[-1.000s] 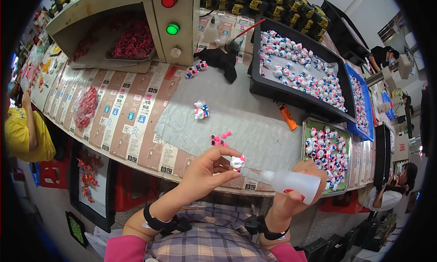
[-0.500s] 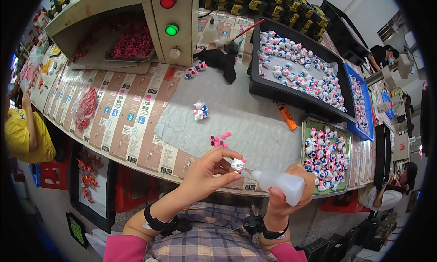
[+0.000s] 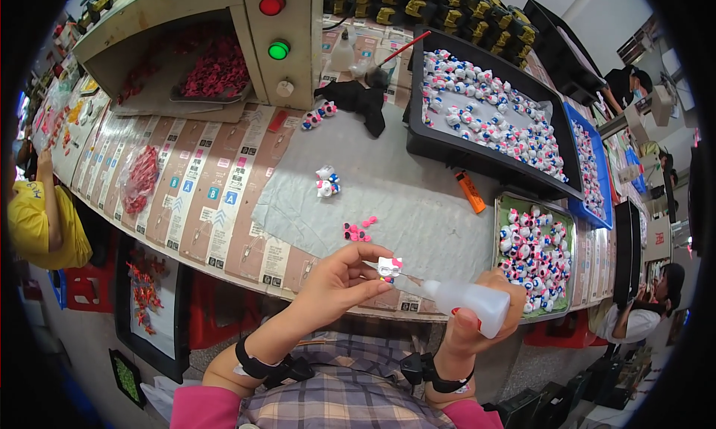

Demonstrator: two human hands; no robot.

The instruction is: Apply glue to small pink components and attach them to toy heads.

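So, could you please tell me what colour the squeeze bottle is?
The squeeze bottle is translucent white, seen in the head view.

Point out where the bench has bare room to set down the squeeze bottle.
Free: the grey mat, between the small figure, the pink bits and the orange lighter. Crowded: black tray and green tray, both full of figures. The right hand holds the bottle.
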